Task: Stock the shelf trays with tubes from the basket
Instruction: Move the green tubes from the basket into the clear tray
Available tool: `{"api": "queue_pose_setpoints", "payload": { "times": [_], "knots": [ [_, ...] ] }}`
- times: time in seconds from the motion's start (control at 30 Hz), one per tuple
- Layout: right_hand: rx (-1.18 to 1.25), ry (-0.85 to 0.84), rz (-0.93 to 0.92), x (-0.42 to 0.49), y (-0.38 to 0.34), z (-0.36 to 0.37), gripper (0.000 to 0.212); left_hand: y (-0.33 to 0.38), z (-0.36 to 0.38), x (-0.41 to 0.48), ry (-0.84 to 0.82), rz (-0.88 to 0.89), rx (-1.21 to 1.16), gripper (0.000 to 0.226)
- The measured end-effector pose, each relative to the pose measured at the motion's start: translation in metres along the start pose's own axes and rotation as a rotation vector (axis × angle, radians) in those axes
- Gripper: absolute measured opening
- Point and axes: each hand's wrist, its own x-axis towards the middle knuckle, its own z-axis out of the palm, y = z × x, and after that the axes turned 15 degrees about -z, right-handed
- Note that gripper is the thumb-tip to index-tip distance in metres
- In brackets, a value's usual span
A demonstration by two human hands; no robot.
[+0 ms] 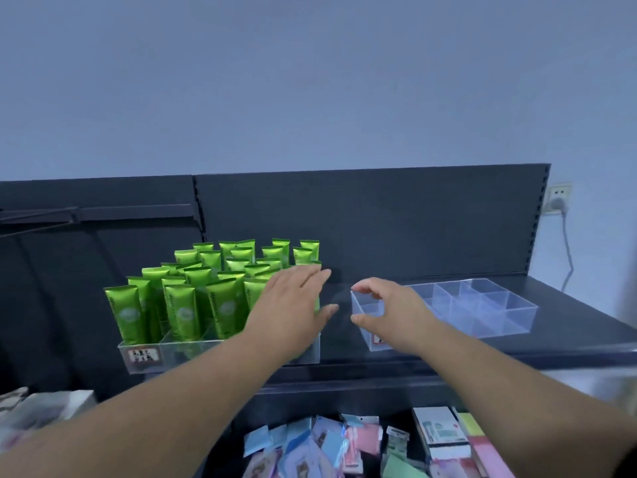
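Several shiny green tubes stand upright in a clear tray on the left of the dark shelf. My left hand reaches over this tray's right side with straight fingers and holds nothing. A second clear tray with several compartments and no tubes in it sits to the right. My right hand hovers at that tray's front left corner, fingers loosely curved, thumb near the rim; whether it touches the tray is unclear. No basket is in view.
A lower shelf holds several small packets and boxes. More packaged goods lie at the lower left. A wall socket with a plugged cable is on the right wall. The dark back panel rises behind the trays.
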Motion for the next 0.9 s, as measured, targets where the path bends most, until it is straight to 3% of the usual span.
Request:
{"api": "queue_pose_setpoints", "payload": {
  "times": [0.13, 0.3, 0.53, 0.9],
  "knots": [
    [-0.111, 0.048, 0.085, -0.041, 0.002, -0.002, 0.06, 0.019, 0.021, -0.02, -0.021, 0.066, 0.007, 0.07],
    [-0.21, 0.096, 0.279, -0.102, 0.005, 0.017, 0.065, 0.039, 0.041, -0.058, -0.044, 0.152, -0.063, 0.067],
    [-0.286, -0.023, 0.552, -0.205, -0.005, 0.055, 0.069, 0.07, 0.09, -0.133, -0.358, 0.231, -0.134, 0.068],
    [-0.351, -0.167, 0.823, -0.36, 0.039, 0.039, 0.076, 0.165, 0.142, -0.221, -0.526, 0.306, -0.147, 0.065]
  ]
}}
